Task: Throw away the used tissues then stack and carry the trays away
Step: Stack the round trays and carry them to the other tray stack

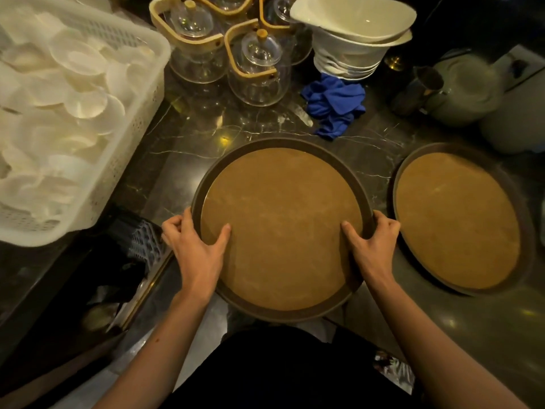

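A round tray (280,228) with a dark rim and a brown cork-like surface sits in front of me, its near edge hanging over the counter's front. My left hand (196,246) grips its left rim, thumb on the brown surface and fingers curled under the edge. On the opposite rim my right hand (373,242) holds it the same way. A second, matching tray (457,219) lies flat on the counter to the right, close to the first but apart from it. Both trays carry nothing, and I see no tissues.
A white plastic crate (141,113) full of white dishes stands at the left. Behind the trays are glass teapots with wooden handles (256,69), a stack of white bowls (354,39) and a crumpled blue cloth (334,104). A metal cup (418,90) and pale containers (466,90) stand at the far right.
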